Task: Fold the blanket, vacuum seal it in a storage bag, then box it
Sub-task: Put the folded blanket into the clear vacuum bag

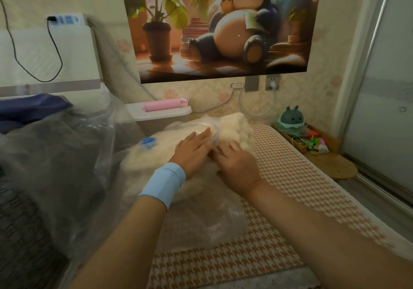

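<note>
The cream blanket is lying bunched on the bed. Most of it is sitting inside the clear storage bag, and a fluffy end is poking out on the far side, past what seems to be the bag's rim. The person's left grip is lying flat on the plastic-covered heap, fingers straight and together, pressing down and holding nothing. The right grip is resting just beside it with its fingers bending into the fleece, and I cannot tell from here whether it is pinching anything. The blanket is looking light, soft and springy, so I am expecting it to puff back as soon as the pressure is coming off. The film is looking thin and slippery, likely to slide over the fleece rather than drag it along. Taking the loose end itself in full handfuls and holding the bag by its rim should be working better than tugging at the plastic. The blue valve is sitting on the bag to the left and is wanting to stay uncovered. A large bagged bundle is crowding the left side, and a pink pump is lying on a shelf by the wall. The open room is lying to the right on the checked cover, before the bed's edge is dropping toward a basket.
</note>
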